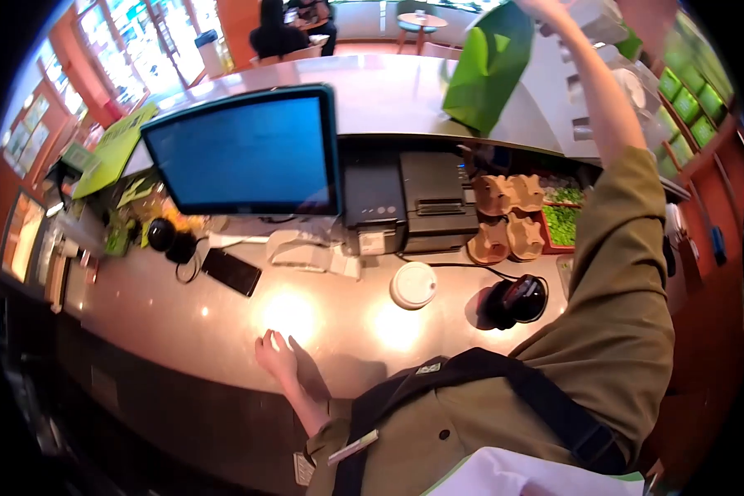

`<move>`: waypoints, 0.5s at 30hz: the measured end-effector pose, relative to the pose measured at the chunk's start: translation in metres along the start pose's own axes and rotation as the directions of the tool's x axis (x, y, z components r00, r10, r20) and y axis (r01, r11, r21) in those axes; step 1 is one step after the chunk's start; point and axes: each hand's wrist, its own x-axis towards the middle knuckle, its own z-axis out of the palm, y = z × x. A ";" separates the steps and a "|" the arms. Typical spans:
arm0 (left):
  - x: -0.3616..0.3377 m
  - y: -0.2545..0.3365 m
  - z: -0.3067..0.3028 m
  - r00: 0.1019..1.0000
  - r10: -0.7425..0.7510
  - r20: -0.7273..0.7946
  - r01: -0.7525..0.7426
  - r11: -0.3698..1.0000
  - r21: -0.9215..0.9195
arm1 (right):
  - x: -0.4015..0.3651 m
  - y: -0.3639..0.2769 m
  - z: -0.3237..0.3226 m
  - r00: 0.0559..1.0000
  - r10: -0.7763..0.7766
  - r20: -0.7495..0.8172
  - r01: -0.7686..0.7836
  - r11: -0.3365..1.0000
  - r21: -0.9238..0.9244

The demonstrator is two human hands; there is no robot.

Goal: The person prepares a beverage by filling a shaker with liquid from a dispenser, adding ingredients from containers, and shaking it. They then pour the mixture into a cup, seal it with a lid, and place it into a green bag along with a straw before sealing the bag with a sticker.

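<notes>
my left hand [274,355] lies flat on the glossy, stone-look counter [223,331], fingers spread and holding nothing, which makes a good brace. my right hand [554,8] is up at the frame's top edge, at the top of the green paper bag [488,70]; its fingers are cut off, so i cannot tell how they close. the bag hangs tilted above the raised pale ledge [388,91], well apart from my left hand. i judge it wants a level carry, its creased bottom corner kept clear of the ledge. below it sit moulded pulp cup carriers [508,217], rough and brown, beside a boxy black receipt printer [438,202]. a round white plastic lid [413,285] lies on the counter, and a blue-lit touchscreen monitor [244,153] stands to the left.
</notes>
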 end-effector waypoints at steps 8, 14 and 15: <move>-0.024 0.016 -0.055 0.941 -0.339 0.024 0.257 0.664 -0.702 | -0.168 -0.044 -0.068 0.733 -0.666 -0.138 0.639 0.605 0.475; -0.115 0.007 -0.114 0.937 -0.278 -0.211 0.179 0.902 -0.394 | -0.334 -0.075 -0.069 -0.141 -0.826 -0.546 -0.218 -0.512 0.831; -0.160 -0.013 -0.143 0.898 -0.354 -0.260 0.258 0.904 -0.340 | -0.355 -0.084 -0.065 -0.157 -0.778 -0.608 -0.354 -0.531 0.770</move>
